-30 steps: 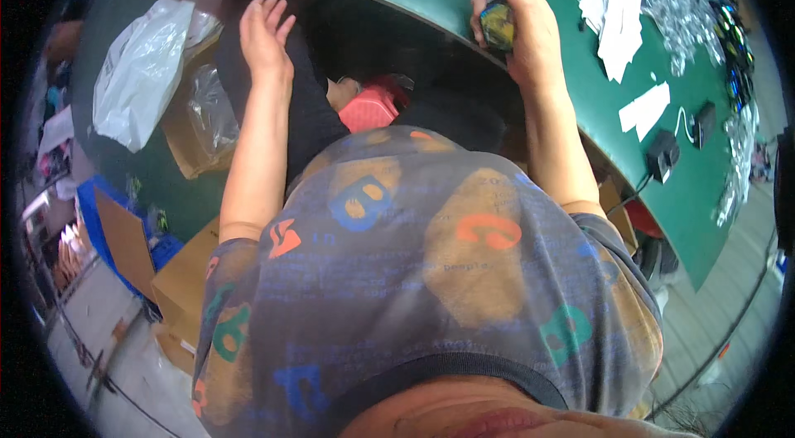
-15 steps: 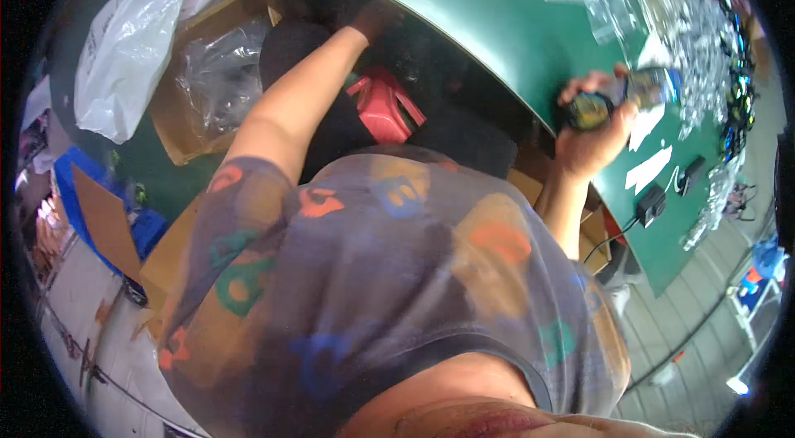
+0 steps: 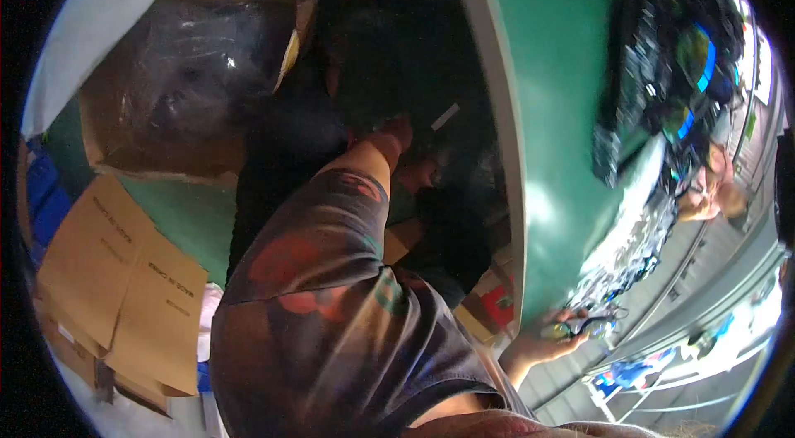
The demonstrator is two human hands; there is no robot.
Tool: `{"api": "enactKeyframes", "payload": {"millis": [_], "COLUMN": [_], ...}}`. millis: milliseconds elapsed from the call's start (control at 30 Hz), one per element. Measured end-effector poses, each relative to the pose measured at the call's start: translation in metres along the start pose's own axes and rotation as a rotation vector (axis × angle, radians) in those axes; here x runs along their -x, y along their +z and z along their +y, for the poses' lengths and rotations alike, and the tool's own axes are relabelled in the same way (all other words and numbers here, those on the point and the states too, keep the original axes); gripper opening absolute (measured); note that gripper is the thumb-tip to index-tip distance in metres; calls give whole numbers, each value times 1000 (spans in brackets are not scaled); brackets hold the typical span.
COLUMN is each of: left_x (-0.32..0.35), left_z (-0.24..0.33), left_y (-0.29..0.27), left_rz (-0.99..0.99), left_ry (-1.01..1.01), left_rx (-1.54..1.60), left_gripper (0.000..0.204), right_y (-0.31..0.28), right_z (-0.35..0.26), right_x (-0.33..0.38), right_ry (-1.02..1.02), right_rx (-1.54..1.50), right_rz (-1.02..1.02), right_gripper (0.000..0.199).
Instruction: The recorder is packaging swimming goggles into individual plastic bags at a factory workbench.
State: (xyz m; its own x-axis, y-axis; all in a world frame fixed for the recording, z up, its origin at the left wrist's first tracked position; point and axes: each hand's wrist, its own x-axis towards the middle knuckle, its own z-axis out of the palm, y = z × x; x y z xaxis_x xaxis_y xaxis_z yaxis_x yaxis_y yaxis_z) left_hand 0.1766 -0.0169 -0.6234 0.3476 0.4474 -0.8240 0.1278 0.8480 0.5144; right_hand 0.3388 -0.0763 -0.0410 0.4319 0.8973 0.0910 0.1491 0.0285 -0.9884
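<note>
My left hand [image 3: 397,130] reaches down into the dark space below the table edge. Its fingers are lost in shadow, so whether it holds anything is unclear. A reddish shape [image 3: 416,177] shows dimly just below it. My right hand [image 3: 534,349] is at the lower right, beyond the corner of the green table [image 3: 556,214]. Its fingers are closed round a dark object with a shiny yellowish part [image 3: 567,329]; its kind cannot be made out.
An open cardboard box [image 3: 166,165] lined with clear plastic stands at the upper left, by a white plastic bag [image 3: 99,32]. Flattened cardboard [image 3: 124,281] lies below it. Black plastic-wrapped goods [image 3: 654,65] and a pile of clear packets [image 3: 633,256] line the table's far side.
The view has swung toward my left and down under the table. My left arm reaches deeper into the shadow. My right hand still grips the dark object, now lower in view.
</note>
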Motion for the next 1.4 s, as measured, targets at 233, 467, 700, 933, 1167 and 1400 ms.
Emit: {"api": "enactKeyframes", "payload": {"millis": [233, 467, 700, 933, 1167, 1400], "left_x": [-6, -3, 4, 7, 6, 38], "left_z": [14, 44, 46, 76, 90, 79], "left_y": [-1, -65, -71, -124, -159, -100], "left_rz": [661, 727, 708, 754, 768, 693], "left_ry": [154, 175, 171, 222, 241, 180], "left_rx": [-279, -196, -143, -100, -83, -9], "left_gripper": [55, 53, 51, 49, 47, 46], "right_y": [18, -2, -6, -27, 8, 17], "right_z": [-2, 10, 5, 46, 80, 35], "right_x": [-1, -16, -27, -58, -60, -47], "right_ry": [27, -20, 58, 21, -15, -10], "right_rx": [222, 279, 276, 166, 113, 189], "right_rz": [14, -11, -72, -196, -79, 22], "right_gripper": [45, 53, 56, 54, 54, 54]}}
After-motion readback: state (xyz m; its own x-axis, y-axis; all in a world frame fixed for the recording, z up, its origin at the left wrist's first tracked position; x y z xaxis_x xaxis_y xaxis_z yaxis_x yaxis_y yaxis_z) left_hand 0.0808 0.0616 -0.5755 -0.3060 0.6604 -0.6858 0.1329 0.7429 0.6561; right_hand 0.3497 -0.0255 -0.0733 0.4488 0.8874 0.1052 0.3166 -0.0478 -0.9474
